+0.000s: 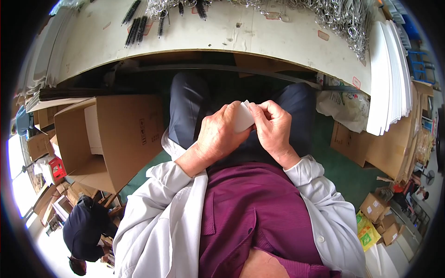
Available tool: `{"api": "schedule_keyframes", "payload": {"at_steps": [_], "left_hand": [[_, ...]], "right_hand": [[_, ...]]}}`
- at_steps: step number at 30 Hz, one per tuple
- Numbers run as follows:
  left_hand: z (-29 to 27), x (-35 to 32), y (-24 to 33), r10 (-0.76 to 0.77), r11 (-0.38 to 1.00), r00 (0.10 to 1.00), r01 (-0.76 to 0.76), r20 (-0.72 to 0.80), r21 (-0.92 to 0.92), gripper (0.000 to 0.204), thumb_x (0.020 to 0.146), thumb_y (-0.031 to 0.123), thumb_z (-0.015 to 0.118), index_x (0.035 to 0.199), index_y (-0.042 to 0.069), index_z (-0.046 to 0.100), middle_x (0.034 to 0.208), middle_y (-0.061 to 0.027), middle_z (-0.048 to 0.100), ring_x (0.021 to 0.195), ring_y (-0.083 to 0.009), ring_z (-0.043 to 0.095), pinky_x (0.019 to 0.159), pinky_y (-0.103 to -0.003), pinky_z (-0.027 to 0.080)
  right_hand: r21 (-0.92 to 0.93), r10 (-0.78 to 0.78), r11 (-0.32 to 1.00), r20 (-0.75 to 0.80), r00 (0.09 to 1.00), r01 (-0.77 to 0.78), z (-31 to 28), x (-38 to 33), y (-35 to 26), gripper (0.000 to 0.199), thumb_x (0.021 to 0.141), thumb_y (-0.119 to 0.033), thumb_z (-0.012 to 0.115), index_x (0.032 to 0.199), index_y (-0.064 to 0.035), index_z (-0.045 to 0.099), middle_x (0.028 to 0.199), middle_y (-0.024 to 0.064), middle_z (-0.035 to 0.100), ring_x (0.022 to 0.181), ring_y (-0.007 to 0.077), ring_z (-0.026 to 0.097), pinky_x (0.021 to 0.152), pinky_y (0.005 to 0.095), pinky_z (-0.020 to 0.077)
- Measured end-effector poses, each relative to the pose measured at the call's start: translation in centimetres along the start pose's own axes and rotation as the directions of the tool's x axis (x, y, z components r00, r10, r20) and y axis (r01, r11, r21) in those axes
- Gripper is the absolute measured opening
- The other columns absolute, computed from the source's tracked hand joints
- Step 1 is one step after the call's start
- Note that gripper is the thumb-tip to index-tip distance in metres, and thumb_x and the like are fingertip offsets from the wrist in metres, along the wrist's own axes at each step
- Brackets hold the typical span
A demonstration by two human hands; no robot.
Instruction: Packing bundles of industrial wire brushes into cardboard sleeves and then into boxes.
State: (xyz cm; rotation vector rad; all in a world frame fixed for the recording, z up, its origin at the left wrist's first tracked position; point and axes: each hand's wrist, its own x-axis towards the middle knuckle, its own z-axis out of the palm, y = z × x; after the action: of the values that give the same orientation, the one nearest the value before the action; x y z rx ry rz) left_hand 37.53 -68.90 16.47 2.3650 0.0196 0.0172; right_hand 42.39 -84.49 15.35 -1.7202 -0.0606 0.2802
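My left hand (219, 130) is closed around a small white flat piece (244, 118), which looks like folded card or a slim box; the hand hides part of it. At its upper right corner, my right hand (273, 126) pinches the edge between thumb and fingers. Both hands are close together above my lap, in front of the worktable (204, 38). Whether the piece contains anything cannot be seen.
On the worktable lie black bristle brushes (136, 31) and a heap of looped metal wire pieces (345, 21). White sheets (387, 78) are stacked at its right end. An open cardboard box (127, 139) stands left; a person (88, 227) bends at lower left.
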Motion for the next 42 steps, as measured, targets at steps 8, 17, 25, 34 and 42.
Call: {"api": "schedule_keyframes", "payload": {"at_steps": [8, 17, 25, 34, 42], "left_hand": [[-0.3, 0.5, -0.6, 0.008, 0.999, 0.999, -0.01, -0.051, -0.034, 0.058, 0.078, 0.026, 0.084, 0.123, -0.002, 0.06, 0.105, -0.0219, 0.073, 0.092, -0.0393, 0.074, 0.077, -0.047, 0.062], [-0.5, 0.6, -0.4, -0.027, 0.997, 0.999, 0.025, -0.017, -0.075, 0.059, 0.078, 0.023, 0.083, 0.125, -0.003, 0.06, 0.108, -0.0237, 0.072, 0.096, -0.04, 0.074, 0.079, -0.047, 0.062], [-0.7, 0.6, -0.4, -0.037, 0.996, 0.999, 0.034, -0.028, -0.078, 0.055, 0.077, 0.021, 0.082, 0.122, -0.002, 0.061, 0.105, -0.0231, 0.072, 0.092, -0.041, 0.074, 0.078, -0.047, 0.062], [-3.0, 0.2, 0.0, -0.002, 1.0, 1.0, 0.001, -0.021, -0.027, 0.055, 0.079, 0.022, 0.083, 0.122, 0.002, 0.057, 0.095, -0.0195, 0.069, 0.088, -0.0394, 0.072, 0.074, -0.048, 0.059], [-9.1, 0.1, -2.4, -0.047, 0.982, 0.997, 0.058, -0.067, 0.179, 0.054, 0.076, 0.021, 0.086, 0.121, 0.004, 0.061, 0.1, -0.0186, 0.07, 0.094, -0.0405, 0.07, 0.08, -0.047, 0.059]], "right_hand": [[0.112, -0.159, 0.982, 0.027, 0.987, 0.155, 0.7, -0.8, 1.2, 0.03, 0.098, -0.018, 0.075, 0.122, 0.0006, 0.072, 0.083, 0.0104, 0.074, 0.073, 0.0095, 0.067, 0.066, 0.0261, 0.0528], [-0.04, -0.243, 0.968, 0.112, 0.963, 0.249, 0.8, -1.1, 0.1, 0.041, 0.097, -0.014, 0.074, 0.135, -0.0002, 0.066, 0.101, 0.0207, 0.077, 0.084, 0.0216, 0.077, 0.073, 0.0328, 0.0588], [-0.003, -0.244, 0.969, 0.149, 0.958, 0.247, 1.3, -0.9, 0.3, 0.039, 0.097, -0.009, 0.072, 0.135, 0.0003, 0.066, 0.1, 0.0205, 0.078, 0.087, 0.0174, 0.076, 0.074, 0.03, 0.0587], [0.164, -0.027, 0.986, 0.07, 0.997, 0.016, -0.2, 0.8, -0.7, 0.038, 0.102, -0.006, 0.064, 0.139, 0.0034, 0.062, 0.111, 0.0095, 0.074, 0.09, 0.0086, 0.068, 0.075, 0.0252, 0.0574], [0.211, -0.073, 0.976, 0.062, 0.995, 0.059, -2.0, 3.8, -2.6, 0.036, 0.107, -0.019, 0.061, 0.134, 0.0045, 0.064, 0.1, 0.0108, 0.075, 0.078, 0.0109, 0.067, 0.069, 0.026, 0.0565]]}}
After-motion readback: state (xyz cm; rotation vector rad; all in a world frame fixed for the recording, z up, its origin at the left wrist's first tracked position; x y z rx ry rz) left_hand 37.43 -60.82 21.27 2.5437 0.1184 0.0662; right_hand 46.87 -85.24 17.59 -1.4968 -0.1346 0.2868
